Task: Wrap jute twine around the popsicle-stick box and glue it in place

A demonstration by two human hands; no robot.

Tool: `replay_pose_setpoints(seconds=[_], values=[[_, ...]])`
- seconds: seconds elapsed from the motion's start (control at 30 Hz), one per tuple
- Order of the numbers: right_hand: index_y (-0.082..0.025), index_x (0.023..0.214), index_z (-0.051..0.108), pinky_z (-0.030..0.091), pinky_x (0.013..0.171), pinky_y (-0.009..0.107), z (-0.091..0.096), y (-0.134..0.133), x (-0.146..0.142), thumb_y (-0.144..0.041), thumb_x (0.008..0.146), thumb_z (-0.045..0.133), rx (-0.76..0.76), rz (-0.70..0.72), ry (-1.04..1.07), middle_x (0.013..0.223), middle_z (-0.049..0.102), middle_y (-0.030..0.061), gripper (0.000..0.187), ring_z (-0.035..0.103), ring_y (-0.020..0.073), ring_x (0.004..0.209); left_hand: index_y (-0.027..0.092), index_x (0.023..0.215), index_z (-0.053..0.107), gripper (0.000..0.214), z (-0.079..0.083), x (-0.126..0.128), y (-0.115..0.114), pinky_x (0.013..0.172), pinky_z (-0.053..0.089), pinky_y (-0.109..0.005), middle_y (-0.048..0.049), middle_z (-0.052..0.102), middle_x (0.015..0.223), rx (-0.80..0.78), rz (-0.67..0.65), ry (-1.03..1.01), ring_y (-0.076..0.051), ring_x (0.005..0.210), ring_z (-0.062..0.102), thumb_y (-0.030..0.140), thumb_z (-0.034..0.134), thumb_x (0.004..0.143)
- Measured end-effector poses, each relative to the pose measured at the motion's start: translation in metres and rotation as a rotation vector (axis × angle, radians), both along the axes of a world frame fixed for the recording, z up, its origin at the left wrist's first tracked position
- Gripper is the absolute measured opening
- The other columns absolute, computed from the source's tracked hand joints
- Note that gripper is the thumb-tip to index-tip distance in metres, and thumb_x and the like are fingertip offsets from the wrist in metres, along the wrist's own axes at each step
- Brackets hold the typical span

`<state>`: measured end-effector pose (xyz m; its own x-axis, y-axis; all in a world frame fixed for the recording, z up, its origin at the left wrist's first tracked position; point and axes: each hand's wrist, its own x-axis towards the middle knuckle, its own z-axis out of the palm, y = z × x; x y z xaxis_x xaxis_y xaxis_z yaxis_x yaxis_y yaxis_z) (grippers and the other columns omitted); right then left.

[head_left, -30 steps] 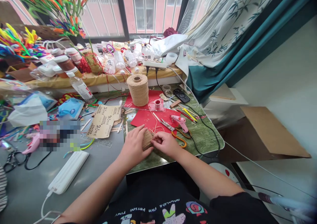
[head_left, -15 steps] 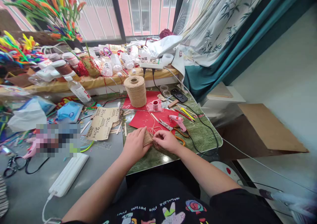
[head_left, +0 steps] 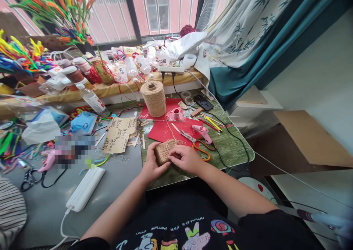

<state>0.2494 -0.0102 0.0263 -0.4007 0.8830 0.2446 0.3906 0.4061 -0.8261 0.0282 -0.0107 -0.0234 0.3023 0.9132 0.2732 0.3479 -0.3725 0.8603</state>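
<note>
A small block wrapped in rows of jute twine [head_left: 163,152] sits between my two hands, just over the front of the green table. My left hand [head_left: 152,165] grips its left side, thumb along the near edge. At the right end, the closed fingers of my right hand [head_left: 185,158] pinch at the twine; their tips partly hide what they hold. Loose twine loops over the block's top, and a strand leads back to the large twine spool [head_left: 153,99]. Orange-handled scissors [head_left: 202,148] lie right beside my right hand, with a pink glue gun [head_left: 202,132] behind them.
Red sheets [head_left: 162,130], wooden sticks, pencils [head_left: 212,123] and a black phone [head_left: 203,102] lie around the spool. To the left are sandpaper sheets [head_left: 117,134] and a white power strip [head_left: 85,189]. A black cable [head_left: 234,130] curves along the table's right side.
My left hand has shifted off the block's top to its left side, so more of the wrapped twine shows. The view has moved slightly. My right hand stays at the block's right end.
</note>
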Motion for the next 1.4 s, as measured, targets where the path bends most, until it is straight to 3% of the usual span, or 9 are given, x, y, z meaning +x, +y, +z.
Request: replay_pose_setpoints(seconds=[0.2, 0.53, 0.7, 0.87, 1.03, 1.23, 1.4], values=[[-0.020, 0.086, 0.070, 0.043, 0.067, 0.027, 0.002, 0.004, 0.003, -0.023, 0.097, 0.066, 0.097, 0.026, -0.068, 0.076, 0.064, 0.0009, 0.012, 0.055, 0.0150, 0.070, 0.025, 0.147, 0.036, 0.072, -0.001, -0.007, 0.001, 0.115, 0.043, -0.051, -0.0140, 0.049, 0.141, -0.017, 0.008, -0.038, -0.031, 0.132, 0.053, 0.039, 0.076, 0.088], [-0.021, 0.093, 0.073, 0.049, 0.067, 0.028, -0.015, 0.007, 0.018, -0.027, 0.097, 0.067, -0.027, -0.046, 0.004, 0.079, 0.065, 0.0016, 0.009, 0.060, 0.0152, 0.069, 0.024, 0.149, 0.033, 0.071, -0.018, -0.016, -0.005, 0.120, 0.036, -0.053, -0.0156, 0.043, 0.147, -0.077, -0.015, -0.130, -0.032, 0.139, 0.046, 0.036, 0.072, 0.091], [-0.021, 0.092, 0.071, 0.049, 0.073, 0.030, -0.010, 0.014, 0.030, -0.028, 0.099, 0.066, 0.138, -0.051, -0.137, 0.081, 0.068, 0.0029, 0.012, 0.062, 0.0170, 0.075, 0.024, 0.148, 0.034, 0.069, -0.016, -0.018, -0.005, 0.120, 0.036, -0.054, -0.0163, 0.044, 0.147, -0.071, -0.009, -0.121, -0.032, 0.140, 0.047, 0.037, 0.072, 0.091], [-0.020, 0.098, 0.071, 0.047, 0.077, 0.033, 0.004, 0.015, 0.044, -0.030, 0.104, 0.059, 0.355, -0.004, -0.264, 0.085, 0.070, 0.0062, 0.017, 0.062, 0.0200, 0.081, 0.023, 0.146, 0.038, 0.068, -0.004, -0.024, -0.007, 0.120, 0.038, -0.053, -0.0160, 0.045, 0.146, -0.007, 0.025, -0.021, -0.033, 0.140, 0.047, 0.037, 0.073, 0.089], [-0.019, 0.101, 0.072, 0.046, 0.080, 0.034, 0.019, 0.017, 0.051, -0.032, 0.106, 0.056, 0.446, -0.004, -0.354, 0.084, 0.069, 0.0071, 0.022, 0.061, 0.0209, 0.081, 0.025, 0.145, 0.042, 0.065, 0.019, -0.030, -0.008, 0.119, 0.038, -0.053, -0.0141, 0.049, 0.145, 0.064, 0.035, 0.107, -0.033, 0.138, 0.048, 0.035, 0.073, 0.088], [-0.021, 0.100, 0.073, 0.045, 0.079, 0.034, 0.016, 0.019, 0.052, -0.034, 0.108, 0.050, 0.379, 0.092, -0.439, 0.085, 0.069, 0.0078, 0.028, 0.061, 0.0215, 0.082, 0.026, 0.143, 0.046, 0.064, 0.025, -0.037, -0.012, 0.118, 0.040, -0.056, -0.0139, 0.052, 0.144, 0.089, 0.067, 0.172, -0.035, 0.137, 0.050, 0.035, 0.073, 0.086], [-0.022, 0.102, 0.072, 0.047, 0.078, 0.032, 0.007, 0.009, 0.036, -0.035, 0.108, 0.052, 0.244, 0.116, -0.257, 0.086, 0.071, 0.0065, 0.025, 0.064, 0.0202, 0.081, 0.025, 0.144, 0.049, 0.065, 0.039, -0.058, -0.009, 0.114, 0.045, -0.053, -0.0133, 0.057, 0.141, 0.035, 0.009, 0.150, -0.036, 0.131, 0.056, 0.037, 0.073, 0.084]])
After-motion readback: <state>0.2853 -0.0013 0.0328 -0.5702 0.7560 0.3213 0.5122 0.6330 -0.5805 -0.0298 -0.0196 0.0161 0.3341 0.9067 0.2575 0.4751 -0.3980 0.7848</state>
